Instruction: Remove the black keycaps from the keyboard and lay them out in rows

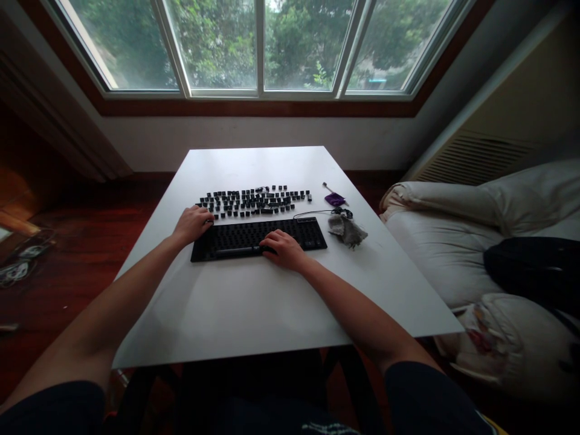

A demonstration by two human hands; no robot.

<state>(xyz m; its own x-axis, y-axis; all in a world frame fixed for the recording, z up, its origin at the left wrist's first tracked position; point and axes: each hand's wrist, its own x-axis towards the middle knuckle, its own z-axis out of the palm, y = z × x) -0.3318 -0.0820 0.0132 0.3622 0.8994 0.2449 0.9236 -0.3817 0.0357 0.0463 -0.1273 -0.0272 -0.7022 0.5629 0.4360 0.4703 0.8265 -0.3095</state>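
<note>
A black keyboard (254,237) lies on the white table, its key bed dark and mostly without caps. A long dark bar (235,251) runs along its near edge. My left hand (193,223) is at the keyboard's far left corner, fingers curled together beside the loose keycaps; a small dark bit shows at the fingertips, too small to name. Over the near middle of the keyboard, my right hand (285,249) has its fingers bent and pressed together at the bar's right end. What they grip is hidden. Many loose black keycaps (247,198) lie in rough rows behind the keyboard.
Right of the keyboard lie a grey rag (347,231), a coiled black cable (342,212), a purple cloth (335,199) and a small brush (326,186). The white table (217,314) ends short of the window wall. A pale sofa (426,241) stands to the right.
</note>
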